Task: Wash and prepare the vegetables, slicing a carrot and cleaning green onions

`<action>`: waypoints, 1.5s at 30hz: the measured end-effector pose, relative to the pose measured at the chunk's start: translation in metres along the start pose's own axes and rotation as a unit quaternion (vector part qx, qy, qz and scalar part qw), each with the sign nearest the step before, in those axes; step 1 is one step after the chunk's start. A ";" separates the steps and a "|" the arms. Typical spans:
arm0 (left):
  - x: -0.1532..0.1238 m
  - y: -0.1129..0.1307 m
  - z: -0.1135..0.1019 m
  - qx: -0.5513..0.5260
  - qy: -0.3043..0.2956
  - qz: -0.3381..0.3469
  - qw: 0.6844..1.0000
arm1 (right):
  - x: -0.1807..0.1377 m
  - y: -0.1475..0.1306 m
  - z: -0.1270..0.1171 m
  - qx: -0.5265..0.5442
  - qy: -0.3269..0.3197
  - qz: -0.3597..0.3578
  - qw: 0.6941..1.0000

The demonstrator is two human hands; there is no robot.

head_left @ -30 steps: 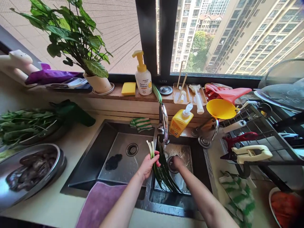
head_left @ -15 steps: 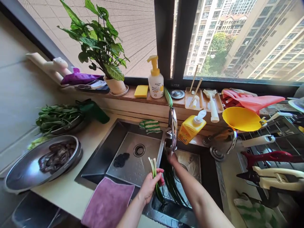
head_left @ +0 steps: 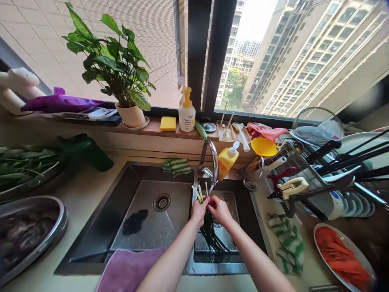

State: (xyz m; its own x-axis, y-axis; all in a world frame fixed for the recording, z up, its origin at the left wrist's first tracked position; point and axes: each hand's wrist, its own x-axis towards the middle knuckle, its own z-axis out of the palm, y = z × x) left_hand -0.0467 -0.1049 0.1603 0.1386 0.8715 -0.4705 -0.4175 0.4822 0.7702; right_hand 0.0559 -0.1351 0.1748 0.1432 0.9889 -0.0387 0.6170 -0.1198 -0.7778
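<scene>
Both hands are close together over the right sink basin, just below the chrome faucet. My left hand is closed around a bunch of scallions. Their pale stem ends stick up above the fingers, and the long dark green leaves hang down into the basin. My right hand pinches the same bunch, touching it beside the left fingers. A thin stream of water appears to come from the spout near the stem ends. Part of the bunch is hidden behind the hands.
To the left lie the larger basin and a purple cloth. A yellow bottle stands behind the faucet. On the right are a dish rack, a striped cloth and a plate with something red.
My right hand has come up from beneath the faucet to the scallions in my left hand. The bunch has moved closer to the spout. The view has shifted to the right.
</scene>
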 end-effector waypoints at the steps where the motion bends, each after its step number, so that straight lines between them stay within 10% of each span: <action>1: -0.001 0.001 -0.002 0.000 -0.008 -0.007 1.000 | -0.003 -0.003 -0.002 0.006 0.011 0.006 1.000; 22: -0.018 0.002 -0.002 0.012 -0.053 -0.093 0.994 | 0.037 -0.015 -0.037 -0.170 -0.014 -0.025 0.985; 45: -0.017 0.007 -0.015 0.069 -0.071 -0.147 0.984 | 0.037 0.017 -0.020 0.074 -0.046 -0.006 0.996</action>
State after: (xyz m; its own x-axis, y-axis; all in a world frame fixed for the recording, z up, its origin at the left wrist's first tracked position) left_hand -0.0652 -0.1177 0.1671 0.3626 0.6920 -0.6242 -0.2165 0.7140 0.6659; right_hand 0.0870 -0.1019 0.1730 0.0610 0.9949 -0.0800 0.4973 -0.0998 -0.8618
